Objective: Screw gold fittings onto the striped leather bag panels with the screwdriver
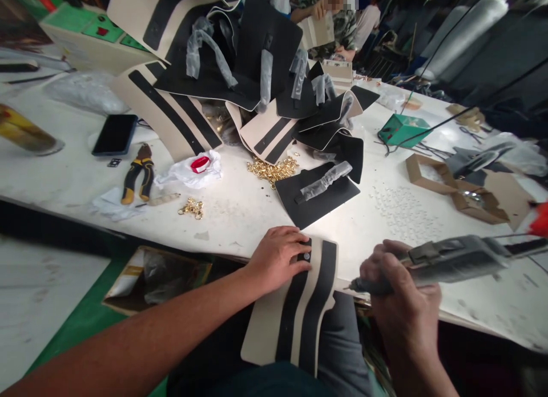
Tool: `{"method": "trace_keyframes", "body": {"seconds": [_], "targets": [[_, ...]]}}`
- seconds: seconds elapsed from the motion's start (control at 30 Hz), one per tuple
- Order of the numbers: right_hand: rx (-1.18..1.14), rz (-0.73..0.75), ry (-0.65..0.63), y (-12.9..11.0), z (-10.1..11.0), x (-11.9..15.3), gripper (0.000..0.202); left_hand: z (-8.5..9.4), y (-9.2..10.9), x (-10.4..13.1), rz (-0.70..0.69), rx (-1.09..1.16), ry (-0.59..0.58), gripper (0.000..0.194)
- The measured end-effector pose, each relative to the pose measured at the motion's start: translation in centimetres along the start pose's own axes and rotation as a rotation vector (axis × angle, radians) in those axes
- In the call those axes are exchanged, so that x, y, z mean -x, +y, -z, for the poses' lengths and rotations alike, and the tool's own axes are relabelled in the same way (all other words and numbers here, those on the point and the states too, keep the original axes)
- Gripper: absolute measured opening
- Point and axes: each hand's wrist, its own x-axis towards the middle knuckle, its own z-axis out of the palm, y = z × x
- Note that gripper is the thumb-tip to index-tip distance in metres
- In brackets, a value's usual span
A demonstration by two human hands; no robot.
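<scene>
Currently holding grey power tool [458,263] in closed right grip [406,305], aiming its tip left near front edge of tabletop [235,220]. Laying left grip [280,254], partly spread, on upper end of striped panel [314,305] at that edge. Facing black panel [321,207] just beyond, then gold fittings [274,171].

Beige panel [301,308], rounded corners, two black stripes running lengthwise. Far end at the table's [240,217] near edge; near end slopes down over the lap [342,328], slightly bowed. Round metal fastener [307,256] on left stripe, far end. Grey handheld power tool [460,261] to its right, aloft, roughly level, slim tip pointing left, clear of the panel as I see it.
</scene>
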Motion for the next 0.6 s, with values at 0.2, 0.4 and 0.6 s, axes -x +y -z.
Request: {"method": "trace_keyframes", "body": {"seconds": [0.2,0.4,0.6], "targets": [[-0.074,0.221,-0.199,0.4,-5.9,-1.4,0.023,0.0,-0.1,0.2,-0.007,0.006,0.012,0.032],[0.037,0.247,-0.201,2.2,-6.6,-1.7,0.025,-0.1,-0.1,0.2,0.011,0.006,0.009,0.029],[0.033,0.234,-0.219,2.8,-6.3,-1.7,0.024,-0.1,0.0,0.1,0.019,-0.003,-0.001,0.029]]}}
